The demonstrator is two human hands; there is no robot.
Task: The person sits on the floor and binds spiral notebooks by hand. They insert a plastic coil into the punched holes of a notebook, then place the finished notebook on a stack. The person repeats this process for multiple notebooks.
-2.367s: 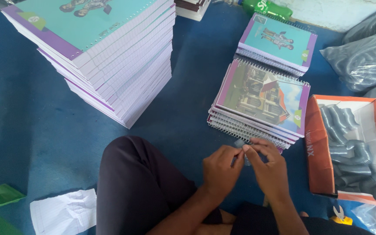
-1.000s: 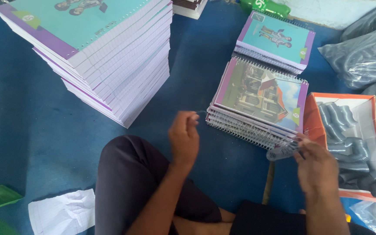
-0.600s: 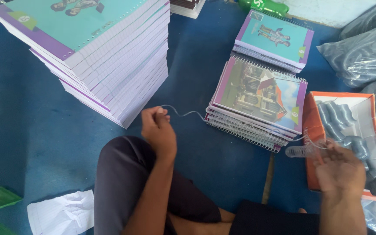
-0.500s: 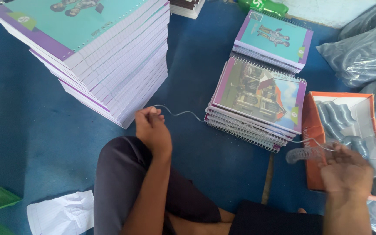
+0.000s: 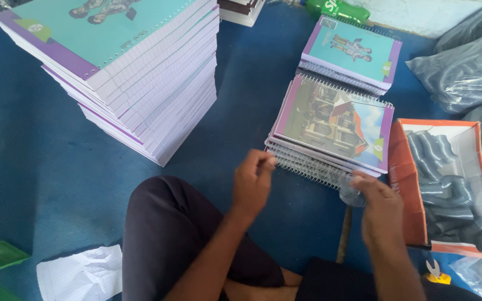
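Note:
My left hand (image 5: 254, 183) hovers over my knee with finger and thumb pinched together next to the wire edge of a stack of spiral notebooks with a house on the cover (image 5: 336, 120). My right hand (image 5: 379, 205) is closed around a short clear-grey spiral coil (image 5: 349, 195) at the stack's near right corner. A thin strand of that wire seems to run to my left fingertips, but it is blurred.
A tall stack of unbound purple-and-teal books (image 5: 135, 78) stands at the left. A second bound stack (image 5: 352, 53) lies behind. An orange box of grey coils (image 5: 414, 184) sits at the right, with plastic bags (image 5: 464, 61), small pliers (image 5: 435, 272), crumpled paper (image 5: 82, 273), a stick (image 5: 344, 237).
My left hand, which had pulled a thin wire far out to the left, has swung back right toward the notebook stack. My right hand has drawn in toward the stack's corner.

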